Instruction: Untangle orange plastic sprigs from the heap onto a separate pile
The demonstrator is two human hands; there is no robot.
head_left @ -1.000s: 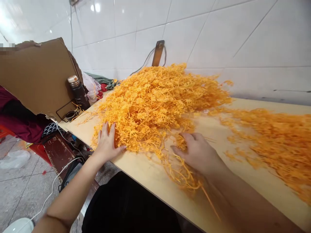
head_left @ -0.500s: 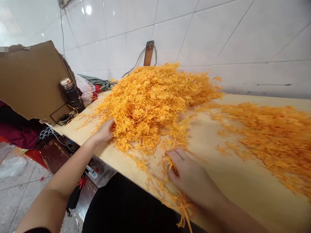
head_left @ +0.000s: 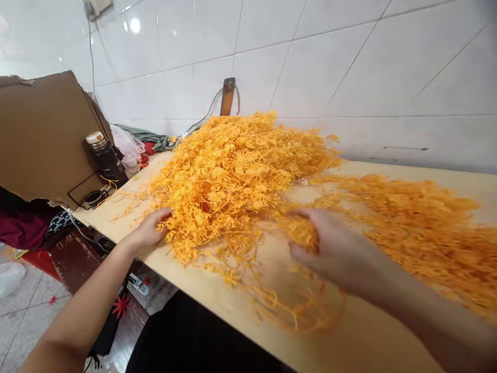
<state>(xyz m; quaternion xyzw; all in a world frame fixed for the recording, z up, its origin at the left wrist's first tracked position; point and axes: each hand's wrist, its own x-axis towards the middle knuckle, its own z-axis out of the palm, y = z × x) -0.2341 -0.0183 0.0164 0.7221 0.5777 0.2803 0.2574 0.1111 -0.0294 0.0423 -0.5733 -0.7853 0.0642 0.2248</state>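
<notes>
A large heap of orange artificial flower sprigs (head_left: 229, 171), with thin branching stems and small frilly heads, lies on the pale wooden table (head_left: 248, 331). At the heap's left edge, my left hand (head_left: 149, 228) has its fingers curled round some of the outer sprigs; the fingertips are partly hidden among them. My right hand (head_left: 334, 248) is closed around a small bunch of orange sprigs (head_left: 302, 233) just right of the heap. That hand is smeared by motion. Loose stems (head_left: 287, 305) trail below it, also blurred.
More orange sprigs (head_left: 419, 223) spread across the table's right side. At the left stand a cardboard sheet (head_left: 39, 134), a dark thermos (head_left: 108, 158) and a black cup (head_left: 94, 198). A wooden-handled tool (head_left: 227, 97) leans against the tiled wall (head_left: 349, 57) behind.
My right hand has risen from the table's front edge, moving right and away from me with the small bunch, and the trailing stems have come along. My left hand stays at the heap's edge.
</notes>
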